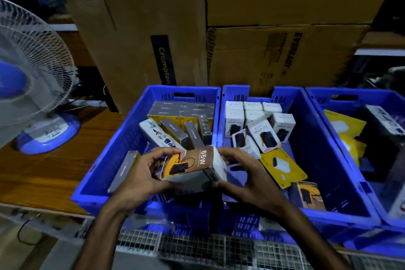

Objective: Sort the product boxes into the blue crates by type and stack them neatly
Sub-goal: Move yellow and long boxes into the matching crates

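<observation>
your left hand [140, 173] and right hand [243, 173] both grasping a 65w box [192, 166] over the seam of two blue crates, left crate [105, 160] at 10 o'clock with grey boxes [182, 109], middle crate [341, 182] at 2 o'clock with white boxes [254, 114], fan [32, 72] at 9 o'clock on the desk [43, 171]

- Left hand [140, 176]: bare, no glove, no ring or watch to be seen.
- Right hand [245, 178]: bare likewise, nothing worn on the fingers [228, 153].
- Both forearms [103, 232] are uncovered up to the picture's 6 o'clock edge; no sleeve shows.
</observation>
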